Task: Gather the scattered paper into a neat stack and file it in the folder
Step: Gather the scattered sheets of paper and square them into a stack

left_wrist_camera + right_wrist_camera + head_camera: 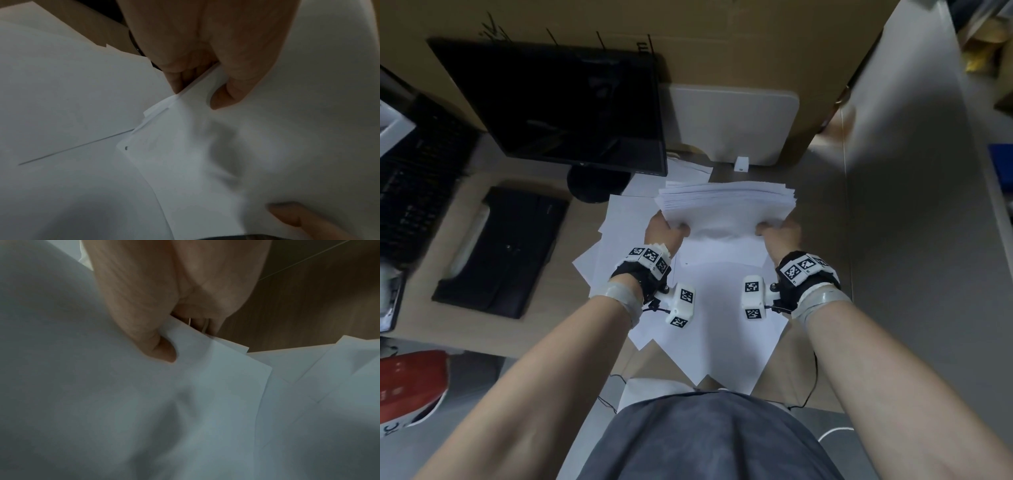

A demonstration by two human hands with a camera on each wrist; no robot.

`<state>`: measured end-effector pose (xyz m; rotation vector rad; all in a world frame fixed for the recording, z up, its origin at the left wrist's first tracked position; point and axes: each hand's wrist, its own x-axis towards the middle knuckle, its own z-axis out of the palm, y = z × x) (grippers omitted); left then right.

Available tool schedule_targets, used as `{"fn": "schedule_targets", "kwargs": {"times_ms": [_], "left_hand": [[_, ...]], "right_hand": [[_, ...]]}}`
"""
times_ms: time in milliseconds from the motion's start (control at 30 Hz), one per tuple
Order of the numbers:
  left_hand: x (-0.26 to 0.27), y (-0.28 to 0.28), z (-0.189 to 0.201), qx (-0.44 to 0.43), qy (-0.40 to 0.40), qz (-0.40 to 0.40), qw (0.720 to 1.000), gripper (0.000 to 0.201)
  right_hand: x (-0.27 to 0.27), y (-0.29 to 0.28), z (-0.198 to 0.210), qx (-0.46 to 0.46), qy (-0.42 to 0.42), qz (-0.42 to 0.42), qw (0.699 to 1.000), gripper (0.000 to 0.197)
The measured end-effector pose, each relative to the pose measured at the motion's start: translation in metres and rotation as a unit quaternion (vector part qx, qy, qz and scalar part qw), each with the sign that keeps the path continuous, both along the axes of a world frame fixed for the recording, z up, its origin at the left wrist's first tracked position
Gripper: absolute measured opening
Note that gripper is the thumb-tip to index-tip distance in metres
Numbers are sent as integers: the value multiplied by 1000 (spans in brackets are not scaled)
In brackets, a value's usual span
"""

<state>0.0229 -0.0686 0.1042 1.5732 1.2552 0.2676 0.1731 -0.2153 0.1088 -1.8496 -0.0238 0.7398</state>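
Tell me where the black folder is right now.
In the head view, the black folder lies on the desk to the left of the loose sheets, in front of the monitor, beyond the left hand.

Black wrist straps (643, 279) carry white marker-printed cubes (681, 305), grey shorts (705, 442).

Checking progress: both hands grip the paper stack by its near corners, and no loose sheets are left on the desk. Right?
Not quite. Both the left hand and right hand do grip the stack by its near corners, but loose sheets lie spread on the desk beneath it, as the head view shows.
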Motion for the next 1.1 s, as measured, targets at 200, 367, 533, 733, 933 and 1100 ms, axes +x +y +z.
{"fn": "schedule_targets", "kwargs": {"times_ms": [200, 367, 533, 733, 933, 1100], "left_hand": [[10, 6, 29, 48, -35, 69, 996, 36], [12, 10, 36, 73, -46, 75, 993, 38], [-3, 8, 6, 52, 45, 19, 997, 46], [1, 16, -9, 2, 18, -3, 1000, 83], [11, 20, -8, -53, 47, -73, 995, 68], [11, 19, -12, -77, 4, -79, 994, 46]], "right_hand": [[-1, 7, 16, 40, -4, -48, 998, 21], [4, 18, 25, 64, -35, -60, 996, 12], [-2, 8, 4, 13, 17, -72, 997, 7], [2, 4, -5, 1, 13, -56, 998, 34], [8, 5, -10, -10, 14, -50, 999, 48], [13, 8, -13, -44, 19, -31, 998, 56]]}}
